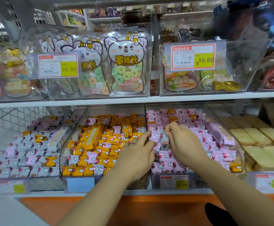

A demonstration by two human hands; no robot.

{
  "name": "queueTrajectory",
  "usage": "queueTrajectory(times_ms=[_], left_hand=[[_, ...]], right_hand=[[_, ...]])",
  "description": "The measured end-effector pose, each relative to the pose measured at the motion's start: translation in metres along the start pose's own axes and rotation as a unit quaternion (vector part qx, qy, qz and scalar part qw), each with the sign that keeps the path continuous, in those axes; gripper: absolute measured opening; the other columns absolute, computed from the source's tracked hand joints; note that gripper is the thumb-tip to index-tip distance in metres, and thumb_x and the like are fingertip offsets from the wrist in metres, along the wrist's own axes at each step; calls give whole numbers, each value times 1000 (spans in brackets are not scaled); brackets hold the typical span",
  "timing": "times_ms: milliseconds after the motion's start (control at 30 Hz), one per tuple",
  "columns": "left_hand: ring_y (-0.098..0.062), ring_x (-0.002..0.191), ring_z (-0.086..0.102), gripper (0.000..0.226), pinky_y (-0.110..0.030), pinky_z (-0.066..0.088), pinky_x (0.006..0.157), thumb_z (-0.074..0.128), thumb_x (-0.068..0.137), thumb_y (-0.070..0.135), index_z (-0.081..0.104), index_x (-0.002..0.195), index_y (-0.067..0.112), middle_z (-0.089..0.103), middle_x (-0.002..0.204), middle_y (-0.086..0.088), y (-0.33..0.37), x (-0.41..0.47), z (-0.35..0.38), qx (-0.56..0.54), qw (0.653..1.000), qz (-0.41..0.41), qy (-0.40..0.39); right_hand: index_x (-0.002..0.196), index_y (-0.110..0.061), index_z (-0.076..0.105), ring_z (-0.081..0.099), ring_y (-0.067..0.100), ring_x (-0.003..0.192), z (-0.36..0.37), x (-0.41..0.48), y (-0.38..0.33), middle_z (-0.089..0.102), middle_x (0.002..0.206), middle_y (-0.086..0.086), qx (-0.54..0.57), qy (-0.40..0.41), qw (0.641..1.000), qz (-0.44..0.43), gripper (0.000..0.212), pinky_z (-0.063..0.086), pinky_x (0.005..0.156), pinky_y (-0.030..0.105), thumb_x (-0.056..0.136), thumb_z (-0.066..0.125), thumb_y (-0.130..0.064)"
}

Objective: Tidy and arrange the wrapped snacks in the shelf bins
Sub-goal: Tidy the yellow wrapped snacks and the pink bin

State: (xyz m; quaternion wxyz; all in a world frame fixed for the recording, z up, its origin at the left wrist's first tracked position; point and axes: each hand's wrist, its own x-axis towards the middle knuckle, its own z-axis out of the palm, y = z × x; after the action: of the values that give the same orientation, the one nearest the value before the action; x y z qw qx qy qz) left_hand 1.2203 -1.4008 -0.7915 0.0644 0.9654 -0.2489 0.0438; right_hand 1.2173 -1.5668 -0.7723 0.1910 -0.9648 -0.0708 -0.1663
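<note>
Both hands are in the clear bin (236, 141) now. The left hand (137, 155) lies flat, fingers straight and a little spread, pressing on the pink snacks (214, 154) just beside the divider. The right hand (186, 144) is curled, fingertips seemingly pinching the top of a grey wrapper (164, 141) that sits between the two hands, in among the pink. The odd one out, I'd say. Best to lift it straight up by that pinch while the flat hand holds its neighbours down, so the rows don't spill. The orange snacks (107, 150) lie just outside the left hand, so a careless sweep could mix them in.
</note>
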Motion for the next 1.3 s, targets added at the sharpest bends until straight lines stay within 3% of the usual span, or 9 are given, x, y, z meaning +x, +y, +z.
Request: queueTrajectory(times_ms=[167, 433, 567, 700, 833, 900, 1000, 1133, 1300], left_hand=[[-21, 136, 29, 41, -41, 30, 109, 25, 101, 39, 38, 139, 30, 8, 157, 8, 0, 0, -4, 0, 1000, 0, -3], [-15, 142, 14, 39, -38, 27, 114, 43, 98, 37, 44, 137, 34, 15, 156, 10, -2, -8, -5, -152, 988, -10, 36], [-10, 133, 33, 33, -25, 32, 107, 48, 97, 26, 55, 129, 25, 35, 145, 7, -4, -19, -18, -273, 953, -41, 123], [-7, 110, 54, 29, -23, 44, 89, 43, 100, 25, 57, 126, 23, 58, 125, 7, -20, -41, -41, -443, 870, -154, 150], [-9, 79, 69, 30, -24, 55, 65, 37, 102, 31, 57, 122, 24, 67, 108, 0, -37, -70, -54, -711, 645, -233, 154], [-9, 75, 70, 27, -26, 57, 63, 38, 101, 30, 54, 122, 22, 68, 101, -1, -49, -82, -57, -743, 599, -246, 170], [-12, 79, 68, 27, -31, 56, 65, 45, 98, 17, 51, 124, 18, 67, 99, -4, -68, -96, -58, -704, 635, -249, 198], [-20, 99, 64, 32, -46, 52, 90, 51, 94, 12, 51, 122, 27, 65, 110, -2, -110, -114, -57, -618, 696, -282, 233], [-20, 112, 55, 52, -38, 46, 93, 52, 95, 27, 36, 144, 25, 53, 132, -1, -168, -132, -60, -405, 796, -350, 283]], right_hand=[[94, -22, 43, 49, 16, 56, -21, -9, -14, 49, 63, -5, 133, 59, 989, 3, 11, 38, 52, 35, 100, 34, -23], [90, -32, 37, 56, 9, 58, -31, -42, -36, 57, 100, -20, 122, 180, 974, -70, 12, 48, 52, 41, 97, 30, -27], [90, -32, 40, 53, -3, 76, -29, -45, -51, 46, 109, -37, 188, 158, 962, -120, 10, 41, 63, 17, 96, 36, -26], [88, -24, 50, 47, -7, 105, -11, -45, -73, 46, 119, -17, 231, 87, 954, -171, 17, 36, 79, 2, 92, 35, -32], [90, -12, 63, 47, 1, 111, 13, -40, -100, 53, 122, -5, 227, 33, 953, -200, 17, 34, 88, 0, 90, 50, -24], [92, -11, 65, 46, -1, 110, 24, -36, -116, 57, 120, -1, 238, 22, 947, -213, 15, 33, 91, 1, 88, 53, -19], [94, -12, 68, 51, 3, 108, 39, -25, -140, 61, 119, 0, 238, -14, 943, -234, 14, 36, 93, 7, 87, 57, -17], [106, -16, 70, 53, 7, 114, 50, -8, -171, 62, 124, -3, 200, -73, 943, -255, 19, 26, 93, -1, 91, 59, -17], [131, -27, 54, 43, 7, 128, 69, 12, -199, 49, 140, -10, 142, -129, 950, -245, 35, 30, 103, 17, 97, 50, -23]])
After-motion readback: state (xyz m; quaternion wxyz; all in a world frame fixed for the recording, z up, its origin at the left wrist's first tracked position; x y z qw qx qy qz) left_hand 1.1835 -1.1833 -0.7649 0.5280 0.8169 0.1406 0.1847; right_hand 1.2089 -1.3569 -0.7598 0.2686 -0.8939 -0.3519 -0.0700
